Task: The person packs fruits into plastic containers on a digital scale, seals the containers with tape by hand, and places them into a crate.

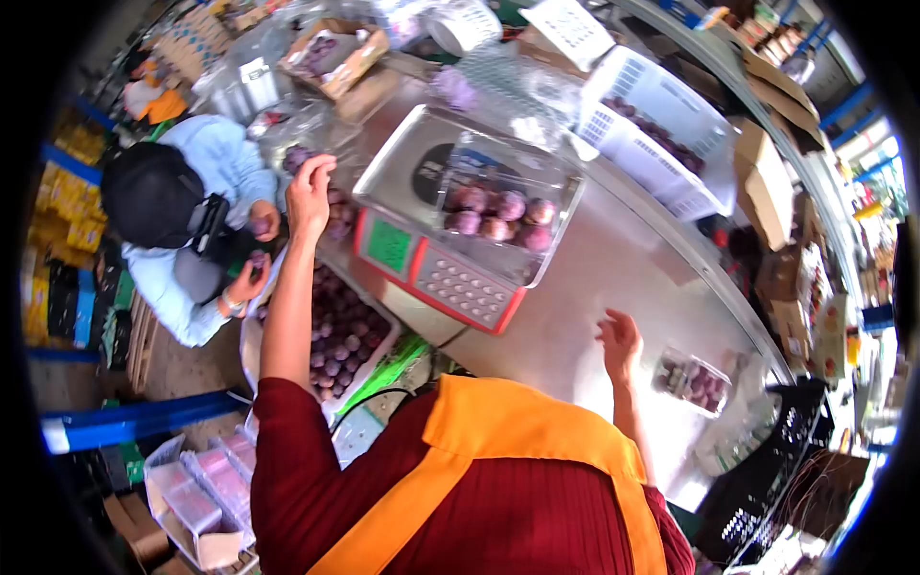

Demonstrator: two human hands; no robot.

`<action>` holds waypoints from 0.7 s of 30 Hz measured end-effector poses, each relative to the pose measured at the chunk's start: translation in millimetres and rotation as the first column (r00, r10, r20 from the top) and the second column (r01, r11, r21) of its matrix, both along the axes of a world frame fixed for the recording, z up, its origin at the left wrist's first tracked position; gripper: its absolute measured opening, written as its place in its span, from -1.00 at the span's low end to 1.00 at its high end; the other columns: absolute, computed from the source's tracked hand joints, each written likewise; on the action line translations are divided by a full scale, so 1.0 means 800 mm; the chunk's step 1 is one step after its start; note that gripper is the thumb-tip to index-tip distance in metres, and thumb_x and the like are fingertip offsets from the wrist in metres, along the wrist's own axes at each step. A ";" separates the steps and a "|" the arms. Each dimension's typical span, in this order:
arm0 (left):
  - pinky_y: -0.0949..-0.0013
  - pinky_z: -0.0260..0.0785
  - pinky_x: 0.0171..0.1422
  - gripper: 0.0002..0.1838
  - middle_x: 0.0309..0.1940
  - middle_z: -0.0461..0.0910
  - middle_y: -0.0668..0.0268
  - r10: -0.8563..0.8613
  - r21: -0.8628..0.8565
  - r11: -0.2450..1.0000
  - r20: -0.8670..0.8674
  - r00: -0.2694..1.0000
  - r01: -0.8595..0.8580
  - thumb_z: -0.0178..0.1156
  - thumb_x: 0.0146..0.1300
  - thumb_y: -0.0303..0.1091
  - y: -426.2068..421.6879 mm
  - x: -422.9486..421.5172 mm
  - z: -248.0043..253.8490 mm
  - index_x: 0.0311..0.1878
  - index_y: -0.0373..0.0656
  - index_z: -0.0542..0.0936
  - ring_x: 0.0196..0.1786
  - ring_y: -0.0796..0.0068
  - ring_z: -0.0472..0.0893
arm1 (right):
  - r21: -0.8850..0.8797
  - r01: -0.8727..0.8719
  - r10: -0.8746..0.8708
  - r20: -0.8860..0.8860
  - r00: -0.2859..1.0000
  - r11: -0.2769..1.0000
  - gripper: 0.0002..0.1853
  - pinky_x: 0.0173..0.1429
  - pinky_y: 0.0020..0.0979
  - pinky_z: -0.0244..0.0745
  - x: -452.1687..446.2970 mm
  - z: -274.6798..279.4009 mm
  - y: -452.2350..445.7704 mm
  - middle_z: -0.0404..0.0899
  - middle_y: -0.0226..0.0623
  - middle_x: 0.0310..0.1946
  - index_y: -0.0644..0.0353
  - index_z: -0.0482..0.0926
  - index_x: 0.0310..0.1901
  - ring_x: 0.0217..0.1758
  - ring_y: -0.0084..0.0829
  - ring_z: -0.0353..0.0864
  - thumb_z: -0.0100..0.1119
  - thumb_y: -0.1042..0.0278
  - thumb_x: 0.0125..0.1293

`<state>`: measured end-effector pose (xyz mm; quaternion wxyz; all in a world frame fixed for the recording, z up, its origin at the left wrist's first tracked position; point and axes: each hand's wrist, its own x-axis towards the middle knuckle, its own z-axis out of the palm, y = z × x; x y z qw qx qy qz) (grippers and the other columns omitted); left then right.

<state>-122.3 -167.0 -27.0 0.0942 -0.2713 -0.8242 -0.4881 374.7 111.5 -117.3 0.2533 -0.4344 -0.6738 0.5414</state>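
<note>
My left hand [310,198] is raised left of the scale, its fingers stretched out and nothing visible in them. Close to it are dark plums [297,158] in clear plastic and more plums [339,213] beside the scale. The red scale [467,287] has a green display and a steel pan [398,158]. An open clear plastic clamshell [479,158] sits on the pan, with several purple-red plums [510,205] in it. My right hand [621,343] hovers over the steel table [565,287], fingers loosely curled and apart, holding nothing.
At left, a co-worker [196,220] in light blue holds plums beside a crate of plums [345,335]. A filled clamshell [692,381] lies at right near a black crate [767,479]. A white basket [661,125] of plums stands at the back; a cardboard box [333,57] lies back left.
</note>
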 end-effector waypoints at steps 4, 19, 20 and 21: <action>0.12 0.49 0.02 -0.75 -0.12 0.69 0.08 0.136 -0.381 0.896 -0.252 0.958 -0.228 0.08 0.37 -0.42 -0.104 -0.087 -0.078 0.08 -0.08 0.57 -0.05 0.02 0.66 | 0.146 0.015 -0.033 0.118 0.992 0.989 -0.81 -0.32 -0.44 0.55 0.029 -0.097 -0.034 0.68 -0.27 -0.38 0.20 0.60 -0.05 -0.44 -0.49 0.64 0.13 0.40 0.34; 0.10 0.44 -0.01 -0.74 -0.24 0.62 -0.02 0.073 -0.325 0.930 -0.298 0.952 -0.174 0.28 0.16 -0.39 -0.038 -0.118 -0.132 -0.07 -0.14 0.59 -0.15 -0.02 0.57 | 0.607 -0.077 -0.153 0.318 0.936 0.791 -0.90 -0.25 -0.26 0.53 -0.003 -0.070 -0.067 0.60 -0.34 -0.33 -0.01 0.62 -0.22 -0.30 -0.22 0.63 0.14 0.38 0.28; 0.13 0.46 -0.08 -0.74 -0.28 0.63 0.01 0.145 -0.252 0.944 -0.268 0.953 -0.214 0.28 0.16 -0.39 -0.040 -0.117 -0.128 -0.06 -0.15 0.58 -0.22 0.03 0.59 | 0.609 -0.075 -0.159 0.322 0.933 0.789 -0.90 -0.26 -0.26 0.53 -0.003 -0.072 -0.067 0.60 -0.34 -0.33 -0.01 0.62 -0.22 -0.30 -0.23 0.63 0.14 0.38 0.28; 0.17 0.47 -0.14 -0.74 -0.31 0.64 0.04 0.209 -0.177 0.951 -0.232 0.950 -0.253 0.28 0.17 -0.39 -0.038 -0.116 -0.124 -0.06 -0.17 0.57 -0.30 0.07 0.60 | 0.603 -0.073 -0.157 0.321 0.934 0.795 -0.90 -0.26 -0.26 0.53 -0.004 -0.072 -0.067 0.60 -0.35 -0.33 -0.02 0.63 -0.23 -0.30 -0.23 0.63 0.14 0.37 0.28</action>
